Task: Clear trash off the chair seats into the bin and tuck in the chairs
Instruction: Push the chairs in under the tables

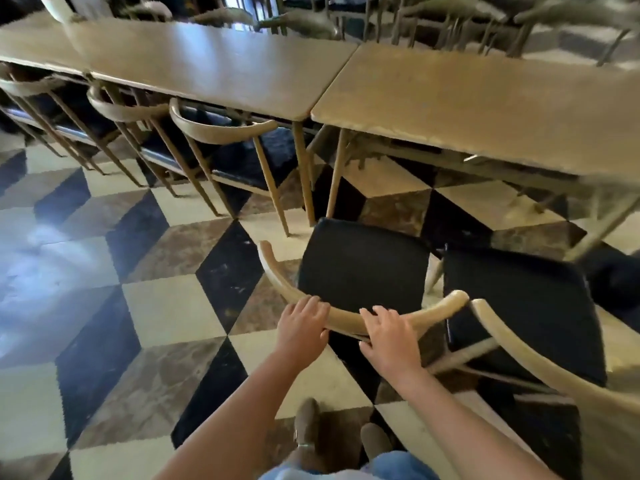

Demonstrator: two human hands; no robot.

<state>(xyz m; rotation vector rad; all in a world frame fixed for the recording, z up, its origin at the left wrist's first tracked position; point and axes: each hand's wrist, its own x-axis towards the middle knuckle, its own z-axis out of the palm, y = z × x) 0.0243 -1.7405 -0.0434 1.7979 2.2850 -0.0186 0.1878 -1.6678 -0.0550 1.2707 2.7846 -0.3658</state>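
A wooden chair with a curved backrest (440,311) and a bare black seat (363,265) stands pulled out from the table (485,98). My left hand (303,325) and my right hand (391,336) both grip the top of its backrest, side by side. No trash shows on this seat. A second pulled-out chair (519,299) with a black seat stands directly to its right, its seat also bare.
Three chairs (221,133) sit tucked under the long left table (207,64). More chairs line the far side. The checkered tile floor (156,306) spreads left of me. My feet (308,427) stand behind the chair. No bin is in view.
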